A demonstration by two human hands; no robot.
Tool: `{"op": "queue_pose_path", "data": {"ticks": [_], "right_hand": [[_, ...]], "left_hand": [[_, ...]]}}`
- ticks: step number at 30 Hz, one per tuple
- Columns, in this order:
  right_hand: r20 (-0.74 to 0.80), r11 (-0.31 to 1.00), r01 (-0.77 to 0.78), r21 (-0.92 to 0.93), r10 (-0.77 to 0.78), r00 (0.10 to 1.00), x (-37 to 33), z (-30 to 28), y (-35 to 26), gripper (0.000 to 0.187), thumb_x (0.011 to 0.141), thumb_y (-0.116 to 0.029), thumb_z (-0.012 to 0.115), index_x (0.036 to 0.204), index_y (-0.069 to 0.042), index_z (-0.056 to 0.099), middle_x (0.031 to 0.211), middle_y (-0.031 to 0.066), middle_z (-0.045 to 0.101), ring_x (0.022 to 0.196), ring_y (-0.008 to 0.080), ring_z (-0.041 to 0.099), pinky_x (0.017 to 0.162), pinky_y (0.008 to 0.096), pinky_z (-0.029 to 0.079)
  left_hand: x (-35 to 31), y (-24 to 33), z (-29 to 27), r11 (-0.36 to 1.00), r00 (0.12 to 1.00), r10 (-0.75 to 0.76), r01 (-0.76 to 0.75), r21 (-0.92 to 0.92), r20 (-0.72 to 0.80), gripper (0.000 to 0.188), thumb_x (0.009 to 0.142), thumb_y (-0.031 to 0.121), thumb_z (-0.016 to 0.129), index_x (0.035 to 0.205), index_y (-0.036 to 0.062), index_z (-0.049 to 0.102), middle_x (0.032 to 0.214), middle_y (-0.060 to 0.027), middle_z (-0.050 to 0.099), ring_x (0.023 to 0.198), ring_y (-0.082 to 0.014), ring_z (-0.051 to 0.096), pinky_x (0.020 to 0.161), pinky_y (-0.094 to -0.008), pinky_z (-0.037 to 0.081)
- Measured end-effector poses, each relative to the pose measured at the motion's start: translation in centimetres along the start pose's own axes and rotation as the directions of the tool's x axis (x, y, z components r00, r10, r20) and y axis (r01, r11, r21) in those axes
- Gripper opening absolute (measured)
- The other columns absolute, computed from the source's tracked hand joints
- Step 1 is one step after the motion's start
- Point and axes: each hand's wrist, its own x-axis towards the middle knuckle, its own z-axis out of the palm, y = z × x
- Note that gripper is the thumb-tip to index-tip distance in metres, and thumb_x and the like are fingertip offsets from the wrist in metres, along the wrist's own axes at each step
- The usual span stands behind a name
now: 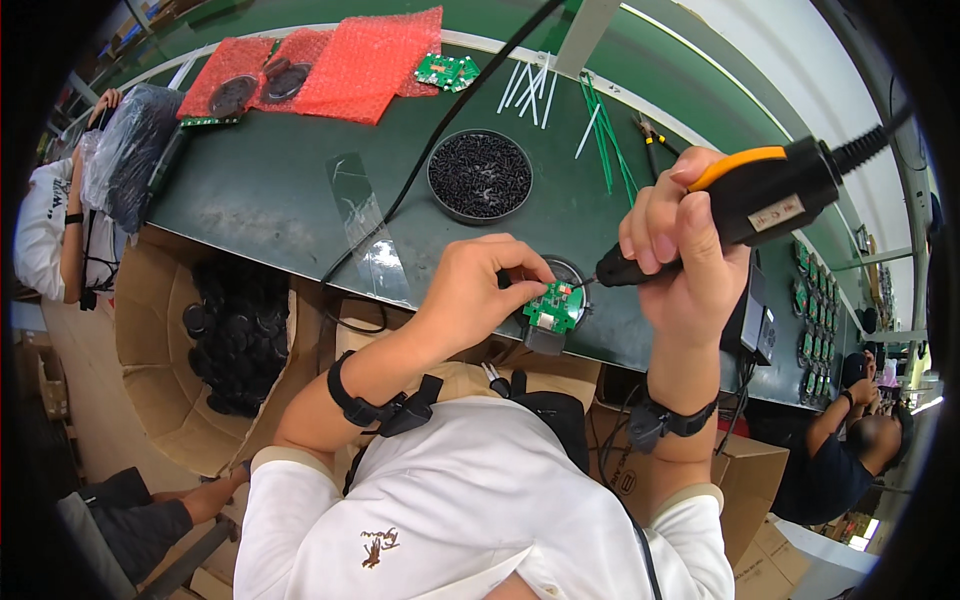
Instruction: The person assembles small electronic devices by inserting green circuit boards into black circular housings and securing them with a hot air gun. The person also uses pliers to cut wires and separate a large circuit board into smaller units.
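My right hand [685, 245] is wrapped round a black electric screwdriver [770, 195] with an orange lever, its cable running off to the upper right. The screwdriver's tip points left and meets a green circuit board [553, 306] near its top edge. At the board's left edge, my left hand [490, 280] is closed, thumb and forefinger pinching there. A round dark case [566, 272] shows behind the board, mostly covered by it. Beyond my hands stands a round dish of small black screws [480, 175].
Red bubble-wrap bags [350, 65] and more circuit boards [447, 72] lie at the bench's far side. White sticks [530, 90], green sticks [604, 135] and pliers [655, 140] are back right. A cardboard box [150, 340] holds black round parts. Co-workers flank the bench.
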Motion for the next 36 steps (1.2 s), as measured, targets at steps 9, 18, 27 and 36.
{"op": "queue_pose_path", "data": {"ticks": [9, 18, 27, 36], "right_hand": [[-0.095, 0.977, 0.094, 0.191, -0.077, 0.993, 0.1, 2.3, 1.0, 0.026, 0.095, -0.01, 0.074, 0.112, 0.002, 0.058, 0.07, 0.0037, 0.056, 0.049, 0.0095, 0.049, 0.048, 0.0253, 0.042], [-0.082, 0.977, 0.093, 0.193, -0.079, 0.994, 0.0, 2.1, 0.8, 0.025, 0.096, -0.011, 0.073, 0.112, 0.001, 0.057, 0.07, 0.0036, 0.055, 0.049, 0.0096, 0.049, 0.048, 0.0263, 0.042], [-0.092, 0.981, 0.086, 0.171, -0.071, 0.993, -0.1, 2.3, 1.3, 0.023, 0.094, -0.006, 0.074, 0.11, 0.001, 0.059, 0.073, 0.0041, 0.057, 0.05, 0.0098, 0.051, 0.047, 0.0252, 0.041], [-0.14, 0.998, 0.019, -0.059, -0.027, 0.99, -0.6, 2.7, 1.6, 0.021, 0.101, -0.014, 0.067, 0.114, -0.002, 0.056, 0.063, -0.0011, 0.046, 0.05, 0.0089, 0.044, 0.05, 0.0273, 0.039]], "left_hand": [[-0.1, 0.1, 0.1, 0.999, 1.0, 0.023, -0.022, -0.025, 0.011, 0.018, 0.085, -0.001, 0.078, 0.102, 0.0016, 0.078, 0.086, -0.0042, 0.072, 0.076, -0.0094, 0.064, 0.066, -0.0253, 0.049], [0.1, -0.3, 0.0, 0.997, 0.999, 0.035, -0.032, -0.063, 0.037, 0.016, 0.088, -0.004, 0.075, 0.103, -0.0005, 0.077, 0.092, -0.0064, 0.072, 0.082, -0.011, 0.066, 0.073, -0.0272, 0.053], [0.3, 0.1, -0.1, 0.997, 0.999, 0.001, 0.002, -0.08, 0.041, 0.021, 0.081, -0.002, 0.081, 0.101, 0.0015, 0.077, 0.091, -0.0047, 0.072, 0.081, -0.0103, 0.066, 0.068, -0.0259, 0.05], [0.1, 0.3, 0.2, 0.982, 0.988, 0.156, -0.157, 0.105, 0.017, 0.036, 0.072, 0.001, 0.084, 0.107, 0.009, 0.077, 0.093, -0.0065, 0.075, 0.084, -0.0234, 0.067, 0.076, -0.0359, 0.054]]}}
